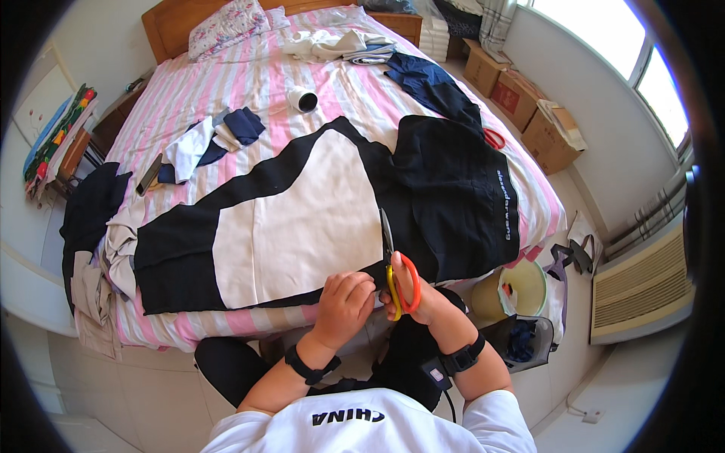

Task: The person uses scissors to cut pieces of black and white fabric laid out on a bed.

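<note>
My right hand point(427, 300) has its thumb and fingers in the scissors' loops. The scissors point(414, 281) have orange-red and yellow handles, and their dark blades point away from me over the black cloth. My left hand point(346, 303) is closed, its curled fingers at the near edge of the black trousers point(453, 204), just left of the scissors. Those trousers lie sideways across the bed, with the lettered waistband to the right. A pale cream cloth panel point(302, 219) covers much of the leg part, its right edge beside the blades.
The striped bed point(226, 83) holds a white roll point(303, 99), small folded cloths point(208, 143), a phone point(149, 175) and red-handled scissors point(494, 138). Dark clothes point(94, 208) hang off its left edge. A bin point(529, 291) and open bag point(529, 340) stand at right; cardboard boxes point(551, 140) line the wall.
</note>
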A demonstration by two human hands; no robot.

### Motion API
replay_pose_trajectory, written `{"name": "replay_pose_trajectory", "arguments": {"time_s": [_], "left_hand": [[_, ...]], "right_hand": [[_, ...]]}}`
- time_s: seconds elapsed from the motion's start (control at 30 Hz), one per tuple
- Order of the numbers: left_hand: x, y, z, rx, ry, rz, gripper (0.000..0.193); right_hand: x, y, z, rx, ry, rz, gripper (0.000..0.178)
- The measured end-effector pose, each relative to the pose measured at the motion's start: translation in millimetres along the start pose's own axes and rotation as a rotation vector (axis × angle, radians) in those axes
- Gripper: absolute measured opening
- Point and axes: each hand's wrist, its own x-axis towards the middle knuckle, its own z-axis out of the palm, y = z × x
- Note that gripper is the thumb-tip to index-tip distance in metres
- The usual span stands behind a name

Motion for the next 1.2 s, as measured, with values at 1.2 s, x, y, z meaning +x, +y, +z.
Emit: {"name": "replay_pose_trajectory", "arguments": {"time_s": [1.2], "left_hand": [[6.5, 1.4, -5.3, -0.056, 0.043, -0.035, 0.02]], "right_hand": [[0.4, -4.1, -8.3, 0.052, -0.07, 0.028, 0.072]]}}
